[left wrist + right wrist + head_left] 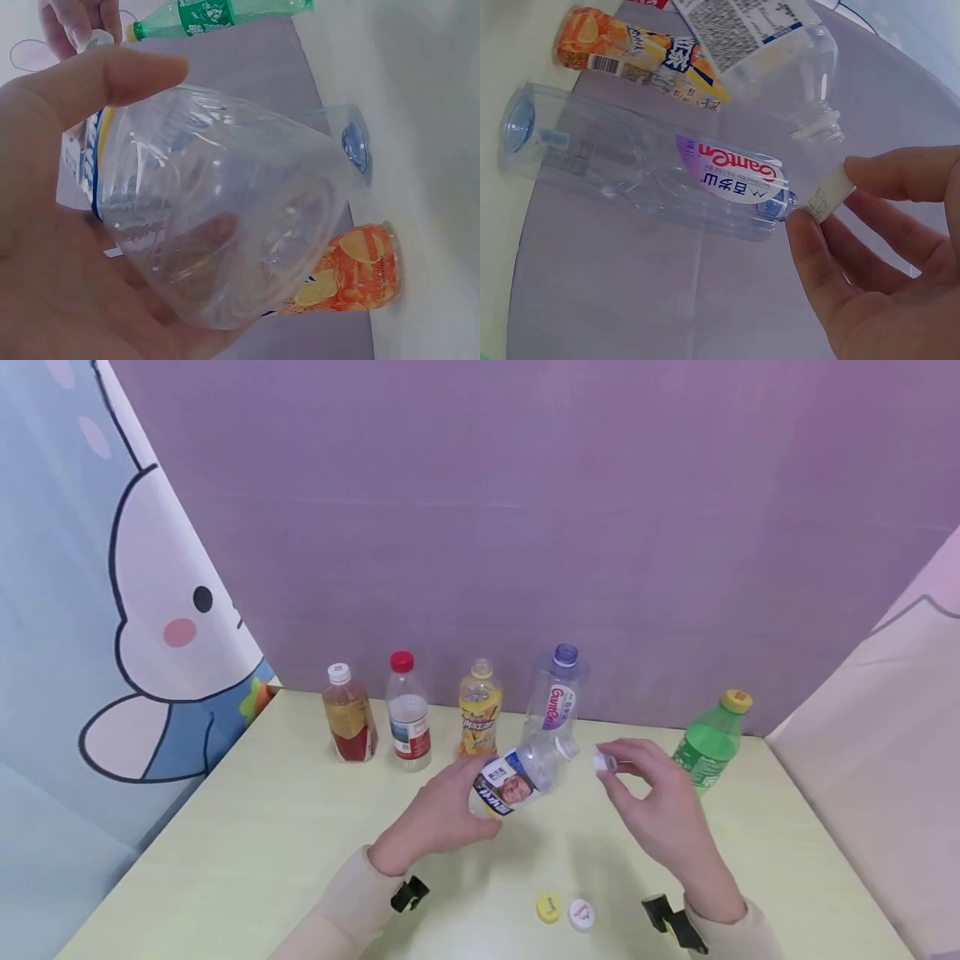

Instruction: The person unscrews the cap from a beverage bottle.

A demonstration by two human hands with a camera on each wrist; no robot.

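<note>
My left hand (442, 806) grips a clear plastic bottle (517, 781) around its lower part and label, which shows a face. The bottle leans over, its bare threaded neck (821, 126) pointing up and right. Between thumb and fingers, my right hand (663, 806) pinches a white bottle cap (830, 193). A short gap separates cap and neck. Directly behind the held bottle stands a larger bluish clear bottle (551, 702) without a cap. Two loose caps, one yellow (548, 907) and one white (581, 914), lie on the table between my forearms.
Along the back of the table (247, 827) stand a brown drink bottle (349, 714) with a white cap, a red-capped clear bottle (408, 710) and an orange drink bottle (480, 714). A green bottle (708, 743) with a yellow cap is behind my right hand. Purple cloth (525, 527) hangs behind.
</note>
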